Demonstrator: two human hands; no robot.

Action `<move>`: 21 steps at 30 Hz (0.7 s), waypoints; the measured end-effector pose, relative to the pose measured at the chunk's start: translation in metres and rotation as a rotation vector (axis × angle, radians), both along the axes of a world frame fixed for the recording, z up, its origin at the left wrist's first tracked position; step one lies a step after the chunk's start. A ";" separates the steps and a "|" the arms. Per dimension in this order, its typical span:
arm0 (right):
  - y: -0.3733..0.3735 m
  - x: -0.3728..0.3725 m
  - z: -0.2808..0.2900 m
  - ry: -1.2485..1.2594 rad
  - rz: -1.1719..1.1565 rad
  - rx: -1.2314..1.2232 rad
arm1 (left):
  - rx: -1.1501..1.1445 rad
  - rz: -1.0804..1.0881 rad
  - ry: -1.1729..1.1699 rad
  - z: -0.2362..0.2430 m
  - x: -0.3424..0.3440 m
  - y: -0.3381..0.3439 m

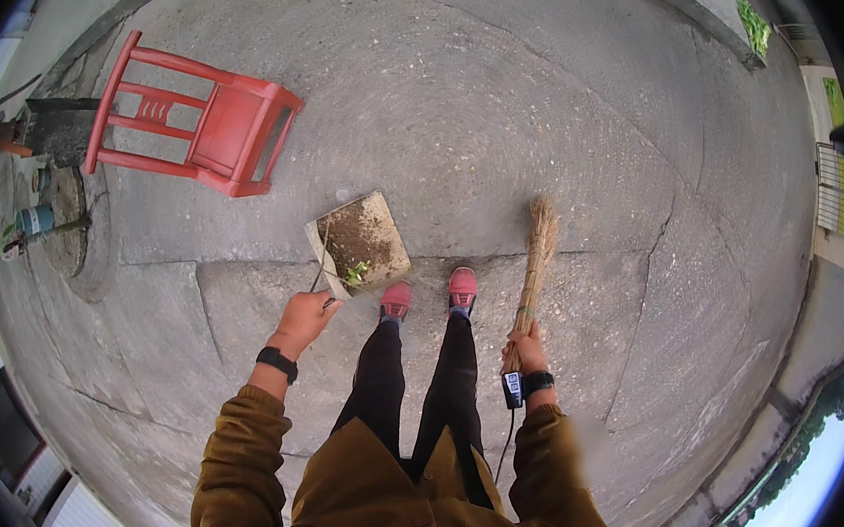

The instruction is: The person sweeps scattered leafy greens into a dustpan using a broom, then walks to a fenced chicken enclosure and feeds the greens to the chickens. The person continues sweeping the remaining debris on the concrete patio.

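Observation:
My left hand (pixel 305 321) is closed around the thin handle of a dustpan (pixel 386 228), a squarish pale pan in front of my feet. Brown dirt and a few green leaves (pixel 356 273) lie in it. In my right hand (pixel 527 349) is a straw hand broom (pixel 539 253), gripped by its bound end, with its bristles pointing away from me over the concrete. The broom is apart from the dustpan, off to its right. A small device with a screen (pixel 513 389) and a cable sits at my right wrist.
A red wooden chair (pixel 225 130) stands at the far left. Beyond it are a dark block (pixel 61 129) and a blue-green can (pixel 34 220). A low concrete ledge (pixel 680 0) with a green plant (pixel 754 27) runs along the far right. Cracks cross the concrete ground (pixel 573 150).

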State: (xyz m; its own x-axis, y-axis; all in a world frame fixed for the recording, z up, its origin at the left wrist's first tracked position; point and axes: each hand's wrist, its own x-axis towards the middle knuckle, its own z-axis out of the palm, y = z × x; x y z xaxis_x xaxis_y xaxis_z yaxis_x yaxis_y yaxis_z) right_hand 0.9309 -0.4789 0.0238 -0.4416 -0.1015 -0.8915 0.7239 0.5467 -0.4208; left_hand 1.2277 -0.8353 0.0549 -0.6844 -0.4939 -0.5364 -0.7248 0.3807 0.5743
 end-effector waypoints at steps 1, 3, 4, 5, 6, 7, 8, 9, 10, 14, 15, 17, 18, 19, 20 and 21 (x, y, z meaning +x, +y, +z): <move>-0.004 0.027 -0.001 -0.012 0.020 0.137 | 0.131 -0.056 -0.061 -0.002 -0.005 0.003; -0.012 0.086 0.009 -0.170 0.095 0.142 | 0.035 -0.035 -0.016 -0.010 -0.015 -0.004; -0.013 0.109 0.019 -0.301 0.185 0.104 | 0.025 -0.034 -0.016 -0.014 -0.019 -0.008; -0.013 0.125 0.034 -0.367 0.268 0.029 | 0.025 -0.043 -0.017 -0.015 -0.022 -0.009; -0.010 0.132 0.052 -0.410 0.238 -0.039 | 0.019 -0.042 -0.021 -0.015 -0.024 -0.007; -0.005 0.132 0.072 -0.491 0.161 -0.065 | -0.035 -0.006 0.018 -0.016 -0.026 -0.010; 0.000 0.126 0.092 -0.597 0.090 -0.046 | 0.042 -0.041 -0.006 -0.014 -0.027 -0.004; 0.004 0.116 0.111 -0.623 0.130 -0.128 | 0.032 -0.038 0.014 -0.013 -0.030 -0.007; 0.007 0.106 0.127 -0.638 0.219 -0.063 | 0.049 -0.045 -0.012 -0.009 -0.032 -0.004; 0.004 0.059 0.152 -0.484 0.147 -0.187 | -0.044 0.005 0.063 0.000 -0.054 -0.014; 0.003 0.043 0.150 -0.470 0.079 -0.057 | 0.042 -0.003 0.026 0.004 -0.063 -0.014; 0.002 0.002 0.139 -0.299 0.083 0.006 | 0.012 0.019 0.043 0.007 -0.087 -0.025; 0.002 -0.022 0.130 -0.225 0.095 0.039 | -0.010 0.023 0.029 0.008 -0.101 -0.030; 0.002 -0.049 0.120 -0.168 0.081 0.028 | 0.017 0.031 0.017 0.009 -0.116 -0.035; 0.002 -0.077 0.110 -0.125 0.039 0.017 | 0.032 0.041 0.000 0.008 -0.134 -0.040; 0.002 -0.107 0.100 -0.102 0.039 0.090 | 0.032 0.052 -0.019 0.007 -0.153 -0.046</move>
State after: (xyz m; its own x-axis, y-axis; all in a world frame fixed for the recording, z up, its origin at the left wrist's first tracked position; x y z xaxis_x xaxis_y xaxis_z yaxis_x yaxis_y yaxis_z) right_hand 0.8237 -0.4772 0.1236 -0.3450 -0.0348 -0.9380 0.7378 0.6076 -0.2939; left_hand 1.0744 -0.8814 0.0620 -0.6475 -0.5109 -0.5654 -0.7542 0.3239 0.5712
